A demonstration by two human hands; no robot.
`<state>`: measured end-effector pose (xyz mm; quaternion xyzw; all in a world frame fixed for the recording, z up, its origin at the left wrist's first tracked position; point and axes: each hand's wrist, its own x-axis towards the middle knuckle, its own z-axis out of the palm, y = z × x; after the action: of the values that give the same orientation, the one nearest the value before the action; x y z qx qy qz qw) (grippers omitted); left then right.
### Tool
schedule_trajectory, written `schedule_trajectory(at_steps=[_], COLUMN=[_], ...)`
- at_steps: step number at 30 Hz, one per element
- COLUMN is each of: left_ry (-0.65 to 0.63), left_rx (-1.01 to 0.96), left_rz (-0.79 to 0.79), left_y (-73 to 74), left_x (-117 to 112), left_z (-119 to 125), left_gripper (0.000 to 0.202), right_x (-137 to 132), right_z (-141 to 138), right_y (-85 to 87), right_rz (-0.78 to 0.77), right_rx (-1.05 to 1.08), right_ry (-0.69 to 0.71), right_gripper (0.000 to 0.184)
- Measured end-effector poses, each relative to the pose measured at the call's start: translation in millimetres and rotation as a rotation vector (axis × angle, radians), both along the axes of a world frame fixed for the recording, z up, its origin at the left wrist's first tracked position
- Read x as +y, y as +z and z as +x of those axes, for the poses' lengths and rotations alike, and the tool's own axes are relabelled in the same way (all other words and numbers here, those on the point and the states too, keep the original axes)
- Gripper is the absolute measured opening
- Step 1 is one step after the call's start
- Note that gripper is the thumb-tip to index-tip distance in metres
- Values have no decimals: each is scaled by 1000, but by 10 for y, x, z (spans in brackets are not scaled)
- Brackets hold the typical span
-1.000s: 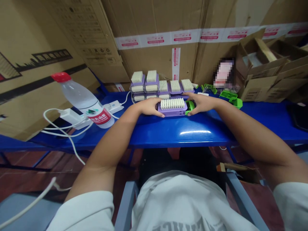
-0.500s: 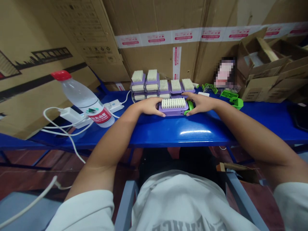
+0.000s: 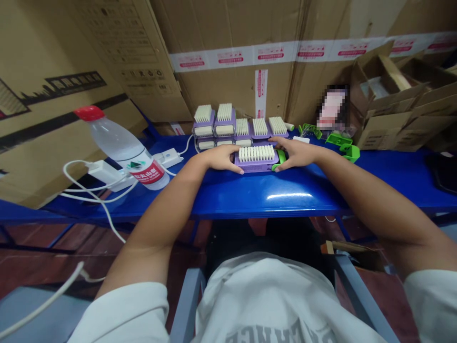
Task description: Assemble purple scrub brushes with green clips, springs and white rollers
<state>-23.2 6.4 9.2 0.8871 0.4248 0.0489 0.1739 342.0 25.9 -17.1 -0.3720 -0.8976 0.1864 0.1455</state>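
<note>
A purple brush (image 3: 256, 158) with cream bristles lies on the blue table (image 3: 271, 190), bristles up. My left hand (image 3: 222, 159) grips its left end. My right hand (image 3: 297, 152) holds its right end, fingers curled round a green part (image 3: 279, 160) pressed against the brush. Right behind them, several more purple brushes (image 3: 235, 127) are stacked in rows.
A water bottle (image 3: 123, 150) with a red cap lies tilted at the left, beside a white power strip (image 3: 107, 172) and cables. Green parts (image 3: 342, 144) lie at the right. Cardboard boxes (image 3: 396, 105) line the back wall.
None beyond a slight shift of the view; both hands stay on the brush, and the green part has slid a little closer under my right fingers.
</note>
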Motion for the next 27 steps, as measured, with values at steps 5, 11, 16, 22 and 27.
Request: schedule_trajectory(at_steps=[5,11,16,22,27], left_ry=[0,-26,-68,-103,-84], left_rx=[2,-23,-71,-106,-101], left_rz=[3,-7,-35,-58,-64], left_y=[5,-10,-24,-31,-27], left_x=[-1,31,51,47,39], left_z=[-6,-29,-55,-54,-54], left_gripper=[89,89,90,93,96], right_x=[-16,-116,-153,-150,-157], right_z=[-24,-115,-184,-207,-203], right_y=[18,102,154,153,148], right_rz=[-27,-41,15,51,47], right_rx=[-5,-24,-89,-122,-105], right_ry=[-21,-69,-36,-20,-25], right_gripper=[137,134,101,90,90])
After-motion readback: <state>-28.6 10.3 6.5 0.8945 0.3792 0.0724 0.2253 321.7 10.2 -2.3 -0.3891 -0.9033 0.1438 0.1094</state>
